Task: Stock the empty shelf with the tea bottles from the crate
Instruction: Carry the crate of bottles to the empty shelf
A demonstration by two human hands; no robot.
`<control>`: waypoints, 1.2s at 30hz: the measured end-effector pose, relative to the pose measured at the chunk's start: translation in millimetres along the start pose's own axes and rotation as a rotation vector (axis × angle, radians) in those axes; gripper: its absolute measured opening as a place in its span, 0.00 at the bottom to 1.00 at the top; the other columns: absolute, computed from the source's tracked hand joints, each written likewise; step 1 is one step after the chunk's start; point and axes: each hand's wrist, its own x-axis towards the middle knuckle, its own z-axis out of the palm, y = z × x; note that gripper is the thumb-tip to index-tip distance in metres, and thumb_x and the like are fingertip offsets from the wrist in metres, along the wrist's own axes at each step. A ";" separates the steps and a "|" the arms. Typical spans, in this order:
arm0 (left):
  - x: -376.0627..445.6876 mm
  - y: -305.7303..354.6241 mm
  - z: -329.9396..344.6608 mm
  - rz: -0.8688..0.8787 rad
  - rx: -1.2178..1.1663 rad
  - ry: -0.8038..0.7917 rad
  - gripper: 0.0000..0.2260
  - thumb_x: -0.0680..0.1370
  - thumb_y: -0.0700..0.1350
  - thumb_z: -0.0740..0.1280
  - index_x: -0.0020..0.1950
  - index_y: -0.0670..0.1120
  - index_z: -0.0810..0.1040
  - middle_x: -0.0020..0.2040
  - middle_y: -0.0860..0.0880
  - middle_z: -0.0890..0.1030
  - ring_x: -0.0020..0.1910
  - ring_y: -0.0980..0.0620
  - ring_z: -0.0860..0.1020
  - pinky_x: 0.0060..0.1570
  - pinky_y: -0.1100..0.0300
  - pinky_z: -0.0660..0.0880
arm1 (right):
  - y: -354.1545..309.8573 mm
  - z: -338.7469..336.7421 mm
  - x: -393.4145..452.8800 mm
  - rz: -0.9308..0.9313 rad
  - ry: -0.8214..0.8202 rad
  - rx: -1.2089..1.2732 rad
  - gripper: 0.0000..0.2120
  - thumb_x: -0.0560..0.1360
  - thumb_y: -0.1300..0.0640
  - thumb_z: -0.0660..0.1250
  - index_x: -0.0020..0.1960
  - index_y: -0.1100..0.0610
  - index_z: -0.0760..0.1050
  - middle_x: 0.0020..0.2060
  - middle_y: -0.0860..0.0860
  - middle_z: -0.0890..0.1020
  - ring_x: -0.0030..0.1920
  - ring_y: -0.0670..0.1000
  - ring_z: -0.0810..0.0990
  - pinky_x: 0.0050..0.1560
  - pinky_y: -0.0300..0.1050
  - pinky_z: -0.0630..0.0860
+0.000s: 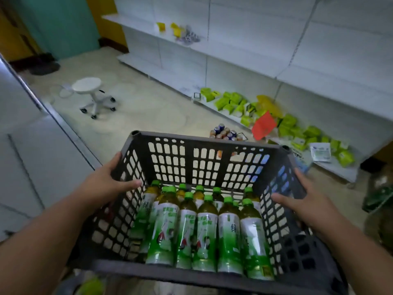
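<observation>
1. Currently the tea bottles (204,226), green caps and green-white labels, stand packed upright in the near half of the crate (212,143); none is on a shelf yet.
2. The crate is dark perforated plastic, held up off the floor between the two hands, well apart from the shelving.
3. Left hand (106,184) clamps the left rim, thumb inside, fingers wrapped over the outer wall. Right hand (302,199) grips the right rim the same way. The hands are wide apart, one on each side.
4. White shelves (244,50) run along the far wall, mostly bare; green packets (231,101) litter the bottom tier, and cans (225,133) sit on the floor just beyond the crate. A white stool (89,90) stands to the left.
5. Judged step: carrying the crate toward the shelving. The next move probably calls for setting it down near a bare tier, which frees a hand to lift bottles out.
</observation>
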 end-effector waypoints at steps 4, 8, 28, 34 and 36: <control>80.0 36.5 -5.7 -0.030 -0.034 0.085 0.61 0.47 0.75 0.77 0.76 0.72 0.54 0.61 0.52 0.81 0.56 0.49 0.81 0.59 0.45 0.77 | -53.1 -4.7 115.9 -0.054 -0.051 -0.057 0.60 0.51 0.32 0.76 0.79 0.32 0.53 0.78 0.47 0.64 0.72 0.58 0.70 0.56 0.53 0.77; 151.8 62.1 -21.3 -0.033 -0.106 0.194 0.56 0.50 0.74 0.78 0.75 0.74 0.56 0.47 0.56 0.85 0.43 0.53 0.85 0.43 0.48 0.82 | -114.9 3.6 229.4 -0.146 -0.071 -0.090 0.61 0.47 0.26 0.75 0.76 0.28 0.54 0.77 0.47 0.68 0.56 0.55 0.77 0.51 0.53 0.79; 579.4 98.7 -187.5 -0.223 -0.215 0.403 0.48 0.59 0.63 0.77 0.75 0.73 0.56 0.50 0.59 0.79 0.47 0.54 0.81 0.34 0.59 0.77 | -415.2 230.1 690.4 -0.251 -0.354 -0.118 0.59 0.49 0.35 0.81 0.77 0.33 0.60 0.70 0.48 0.76 0.63 0.56 0.79 0.62 0.62 0.77; 673.2 100.8 -232.7 -0.308 -0.260 0.584 0.50 0.61 0.61 0.77 0.77 0.69 0.53 0.53 0.60 0.76 0.49 0.52 0.80 0.42 0.53 0.79 | -516.7 328.5 825.2 -0.343 -0.500 -0.139 0.56 0.51 0.34 0.80 0.75 0.29 0.58 0.73 0.49 0.73 0.58 0.57 0.82 0.49 0.58 0.83; 705.6 101.5 -260.3 -0.336 -0.287 0.657 0.50 0.62 0.59 0.77 0.77 0.69 0.53 0.51 0.61 0.76 0.46 0.57 0.79 0.35 0.61 0.76 | -560.5 364.1 859.5 -0.352 -0.552 -0.122 0.56 0.53 0.35 0.80 0.76 0.29 0.56 0.74 0.49 0.72 0.63 0.55 0.78 0.50 0.53 0.81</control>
